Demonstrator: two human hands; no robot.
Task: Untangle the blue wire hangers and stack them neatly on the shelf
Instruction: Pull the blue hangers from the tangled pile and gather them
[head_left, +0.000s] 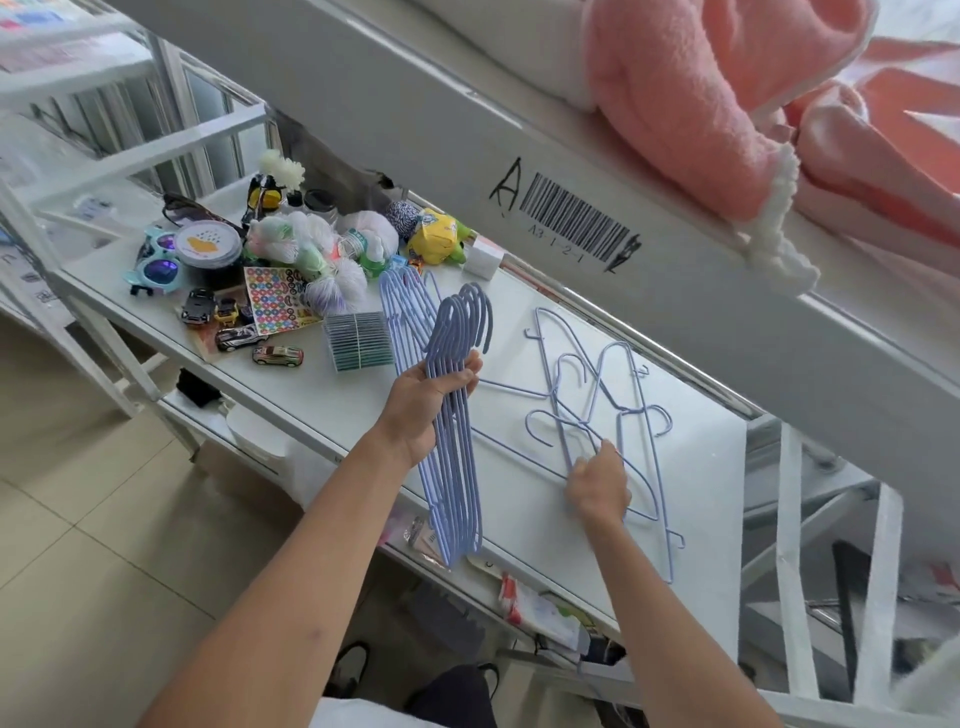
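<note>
1. White shelf (519, 332): tangled blue wire hangers (597, 395) lie right of centre, long axes running away from the person.
2. Left hand (426, 400): fingers curled round the gathered hanger bundle (452, 415), hooks up.
3. Right hand (597, 483), nearer the tangle: fingers pinching a wire at its near edge.
4. Toy cars (244, 332) and clutter sit well left, no obstruction.

Stockroom or warehouse: white metal shelving (311, 415), barcode location label (576, 223), assorted small goods (291, 270).

White shelf (519, 332), loose blue hangers (597, 395), toy cars (244, 335), sunglasses (156, 260), sticker sheet (272, 301)
</note>
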